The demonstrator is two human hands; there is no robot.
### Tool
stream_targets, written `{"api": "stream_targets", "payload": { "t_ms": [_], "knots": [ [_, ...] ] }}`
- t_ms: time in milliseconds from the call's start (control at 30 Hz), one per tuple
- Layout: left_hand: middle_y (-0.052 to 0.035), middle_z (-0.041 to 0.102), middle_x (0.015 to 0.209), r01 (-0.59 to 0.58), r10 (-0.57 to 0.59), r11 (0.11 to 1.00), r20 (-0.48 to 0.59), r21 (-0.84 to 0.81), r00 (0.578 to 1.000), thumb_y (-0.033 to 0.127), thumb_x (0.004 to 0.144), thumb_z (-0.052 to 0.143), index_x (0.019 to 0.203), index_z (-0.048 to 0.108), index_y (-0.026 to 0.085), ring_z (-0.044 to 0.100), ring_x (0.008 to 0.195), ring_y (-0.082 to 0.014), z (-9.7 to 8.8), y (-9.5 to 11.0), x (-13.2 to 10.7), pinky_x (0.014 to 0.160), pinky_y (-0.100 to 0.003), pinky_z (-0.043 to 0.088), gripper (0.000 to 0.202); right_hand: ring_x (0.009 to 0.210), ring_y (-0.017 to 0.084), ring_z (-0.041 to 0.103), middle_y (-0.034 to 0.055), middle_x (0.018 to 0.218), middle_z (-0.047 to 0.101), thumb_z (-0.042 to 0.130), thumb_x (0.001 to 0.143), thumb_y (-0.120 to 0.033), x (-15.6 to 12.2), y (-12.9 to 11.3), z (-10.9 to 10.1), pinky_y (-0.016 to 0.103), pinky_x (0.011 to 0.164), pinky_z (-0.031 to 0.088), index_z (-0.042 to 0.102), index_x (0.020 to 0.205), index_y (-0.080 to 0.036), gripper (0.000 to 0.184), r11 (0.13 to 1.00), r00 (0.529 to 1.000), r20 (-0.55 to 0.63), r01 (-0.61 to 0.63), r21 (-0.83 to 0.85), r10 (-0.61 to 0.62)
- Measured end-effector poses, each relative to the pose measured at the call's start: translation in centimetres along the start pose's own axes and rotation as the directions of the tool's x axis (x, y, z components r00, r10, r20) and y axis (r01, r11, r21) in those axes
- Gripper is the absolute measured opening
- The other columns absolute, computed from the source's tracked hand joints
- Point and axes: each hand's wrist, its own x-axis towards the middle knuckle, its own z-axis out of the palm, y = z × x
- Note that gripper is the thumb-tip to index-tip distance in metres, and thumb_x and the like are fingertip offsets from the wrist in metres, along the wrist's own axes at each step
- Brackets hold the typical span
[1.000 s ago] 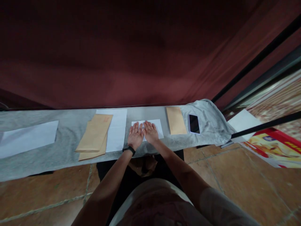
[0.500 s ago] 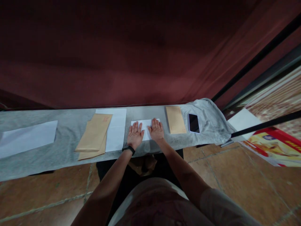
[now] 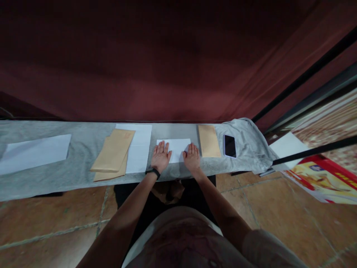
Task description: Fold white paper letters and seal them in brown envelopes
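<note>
A small white sheet of paper (image 3: 176, 150), perhaps folded, lies flat on the grey cloth in front of me. My left hand (image 3: 161, 155), with a dark band on the wrist, rests palm down over its left edge, fingers stretched out. At the paper's right edge lies my right hand (image 3: 192, 157), also flat with its fingers extended. Between the two hands the middle of the sheet shows. Just right of my right hand is a brown envelope (image 3: 209, 141). Left of my left hand, larger white paper (image 3: 141, 145) lies partly beneath several brown envelopes (image 3: 115, 150).
A phone (image 3: 230, 146) lies right of the single envelope. Another white sheet (image 3: 36, 153) is at the far left of the cloth-covered narrow table (image 3: 80, 163). A dark red curtain-like surface (image 3: 167, 74) rises behind. Black bars and a red-yellow box (image 3: 323, 176) stand at the right.
My right hand has slid rightward over the small paper to its right edge, uncovering more of the middle. My left hand stays at the left edge. The view has shifted slightly.
</note>
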Motion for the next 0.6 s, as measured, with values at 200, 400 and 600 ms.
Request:
{"api": "stream_targets", "payload": {
  "t_ms": [200, 400, 600],
  "knots": [
    [-0.0137, 0.034, 0.163, 0.001, -0.001, 1.0, -0.005, -0.007, 1.0, 0.037, 0.101, 0.031, 0.155, 0.037, 0.011, 0.024, 0.154, -0.0263, -0.1, 0.2, -0.2, 0.127, -0.047, 0.016, 0.06, 0.151, 0.027, 0.032, 0.0164, 0.162, 0.036, 0.037, 0.104, -0.03, -0.6, -3.4, -0.6, 0.048, 0.123, 0.026, 0.04, 0.153, -0.007, 0.054, 0.99, 0.977, 0.181, 0.099, 0.1, -0.115],
    [-0.0133, 0.038, 0.161, -0.024, 0.024, 1.0, 0.008, -0.003, 1.0, 0.028, 0.1, 0.03, 0.152, 0.042, 0.009, 0.031, 0.152, -0.0235, -0.2, 0.3, -0.6, 0.126, -0.042, 0.019, 0.056, 0.151, 0.028, 0.032, 0.0166, 0.162, 0.034, 0.037, 0.106, -0.035, -0.7, -5.0, -0.3, 0.047, 0.124, 0.022, 0.038, 0.156, -0.011, 0.055, 0.988, 0.959, 0.238, 0.139, 0.074, -0.153],
    [-0.0165, 0.041, 0.159, -0.01, 0.01, 0.999, -0.005, 0.033, 1.0, 0.03, 0.101, 0.029, 0.15, 0.044, 0.007, 0.034, 0.151, -0.0271, -0.1, 0.6, -0.7, 0.126, -0.045, 0.02, 0.056, 0.151, 0.028, 0.031, 0.0204, 0.162, 0.032, 0.037, 0.106, -0.038, -0.9, -2.8, -0.5, 0.049, 0.123, 0.023, 0.034, 0.156, -0.006, 0.059, 0.992, 0.976, 0.181, 0.119, 0.036, -0.124]
  ]
}}
